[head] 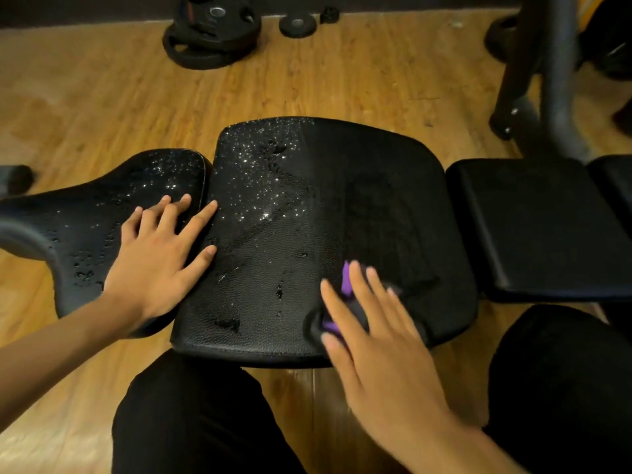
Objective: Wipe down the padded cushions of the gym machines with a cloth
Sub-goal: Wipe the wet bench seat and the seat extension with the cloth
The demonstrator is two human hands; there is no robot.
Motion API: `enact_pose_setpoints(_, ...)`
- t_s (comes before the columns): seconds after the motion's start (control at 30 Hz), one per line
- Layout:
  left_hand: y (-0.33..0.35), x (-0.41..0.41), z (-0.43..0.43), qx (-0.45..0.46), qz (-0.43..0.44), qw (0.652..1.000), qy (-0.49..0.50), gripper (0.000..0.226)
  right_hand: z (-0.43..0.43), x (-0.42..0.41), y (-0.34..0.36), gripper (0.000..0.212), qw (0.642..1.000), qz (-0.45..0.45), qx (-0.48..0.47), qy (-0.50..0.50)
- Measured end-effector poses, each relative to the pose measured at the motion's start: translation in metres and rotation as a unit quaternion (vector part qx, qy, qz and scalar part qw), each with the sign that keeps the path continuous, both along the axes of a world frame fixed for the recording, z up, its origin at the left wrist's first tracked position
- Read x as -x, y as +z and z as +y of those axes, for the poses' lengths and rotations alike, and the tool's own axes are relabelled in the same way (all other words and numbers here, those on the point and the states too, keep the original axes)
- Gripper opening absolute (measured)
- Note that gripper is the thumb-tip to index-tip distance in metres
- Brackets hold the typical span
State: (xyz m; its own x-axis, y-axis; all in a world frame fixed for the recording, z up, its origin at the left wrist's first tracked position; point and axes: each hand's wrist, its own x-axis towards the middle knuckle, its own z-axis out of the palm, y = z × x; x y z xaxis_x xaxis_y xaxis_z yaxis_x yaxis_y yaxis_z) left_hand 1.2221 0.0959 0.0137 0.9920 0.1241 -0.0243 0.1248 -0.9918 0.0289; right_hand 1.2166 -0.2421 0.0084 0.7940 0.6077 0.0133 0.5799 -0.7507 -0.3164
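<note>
Wooden floor (102, 97) runs under a gym machine, with black weight plates (212, 32) lying by the far wall and a grey metal frame (561, 80) standing at the upper right. Three black padded cushions sit in a row: a narrow left cushion (85, 227), a wide middle cushion (273, 241) and a right cushion (540, 227). Water droplets (260, 172) speckle the left cushion and the left half of the middle cushion. The left grip (160, 254) lies flat and wide, fingers spread, across the gap between those two cushions. The right grip (376, 336), blurred, presses a purple cloth (347, 282) onto the near right part of the middle cushion with straight, spread fingers. Black trouser legs (191, 422) fill the bottom edge.
</note>
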Motion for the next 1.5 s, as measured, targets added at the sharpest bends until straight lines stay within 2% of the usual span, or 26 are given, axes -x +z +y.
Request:
enact_pose_setpoints(0.07, 0.000, 0.001, 0.000, 0.002, 0.000, 1.000, 0.000, 0.070, -0.006, 0.000, -0.001, 0.058, 1.000, 0.003, 0.007, 0.023)
enact_pose_setpoints(0.17, 0.000, 0.001, 0.001, 0.000, 0.000, 1.000, -0.003, 0.071, 0.016, -0.079, -0.007, 0.063, 1.000, -0.018, 0.014, 0.000)
enact_pose_setpoints(0.3, -0.001, 0.001, 0.001, 0.000, -0.003, 1.000, -0.003, 0.070, 0.047, -0.187, -0.003, 0.059, 0.996, 0.058, 0.032, -0.057)
enact_pose_setpoints(0.37, -0.001, 0.002, 0.001, 0.000, -0.001, 1.000, -0.004, 0.070, 0.044, -0.171, -0.004, 0.058, 0.996, 0.061, 0.018, -0.069)
enact_pose_setpoints(0.43, -0.001, 0.002, 0.001, 0.000, -0.002, 1.000, 0.000, 0.070, 0.029, -0.111, -0.006, 0.060, 0.998, 0.017, -0.003, -0.064)
enact_pose_setpoints(0.53, -0.002, 0.002, 0.001, 0.000, -0.003, 1.000, -0.002, 0.070, -0.005, -0.013, -0.001, 0.058, 0.999, 0.029, 0.011, -0.004)
enact_pose_setpoints(0.6, -0.002, 0.002, 0.001, 0.004, -0.003, 1.000, -0.004, 0.070, -0.019, -0.003, -0.001, 0.058, 1.000, 0.007, 0.012, 0.020)
enact_pose_setpoints(0.7, -0.001, 0.002, 0.001, 0.003, -0.003, 1.000, -0.003, 0.070, -0.009, -0.073, -0.011, 0.065, 0.999, -0.031, 0.019, -0.002)
enact_pose_setpoints(0.83, -0.002, 0.003, 0.001, 0.002, -0.003, 1.000, -0.003, 0.070, 0.013, -0.220, -0.010, 0.061, 0.996, -0.001, 0.040, -0.082)
enact_pose_setpoints(0.9, -0.002, 0.002, 0.000, 0.004, -0.002, 1.000, -0.004, 0.070, 0.017, -0.236, -0.009, 0.059, 0.994, 0.015, 0.053, -0.090)
enact_pose_setpoints(1.03, -0.001, 0.002, 0.000, 0.006, -0.001, 1.000, -0.003, 0.070, -0.008, -0.153, -0.016, 0.059, 0.997, -0.001, 0.013, -0.071)
enact_pose_setpoints(1.13, -0.003, 0.001, 0.001, -0.002, 0.002, 1.000, -0.008, 0.070, -0.044, -0.067, -0.014, 0.061, 0.999, -0.016, 0.028, -0.037)
enact_pose_setpoints(1.23, -0.003, 0.000, 0.002, -0.009, 0.001, 1.000, -0.011, 0.069, -0.060, -0.048, -0.011, 0.061, 0.999, -0.003, 0.053, -0.002)
enact_pose_setpoints(1.3, -0.002, -0.002, 0.002, -0.014, -0.001, 1.000, -0.015, 0.069, -0.049, -0.086, -0.008, 0.063, 0.999, -0.001, 0.038, 0.001)
enact_pose_setpoints(1.4, -0.002, -0.003, 0.003, -0.023, -0.002, 1.000, -0.016, 0.070, -0.014, -0.188, -0.014, 0.062, 0.997, -0.016, 0.036, -0.064)
enact_pose_setpoints(1.5, -0.001, -0.003, 0.003, -0.024, -0.001, 1.000, -0.016, 0.070, 0.019, -0.278, -0.004, 0.061, 0.991, 0.029, 0.042, -0.124)
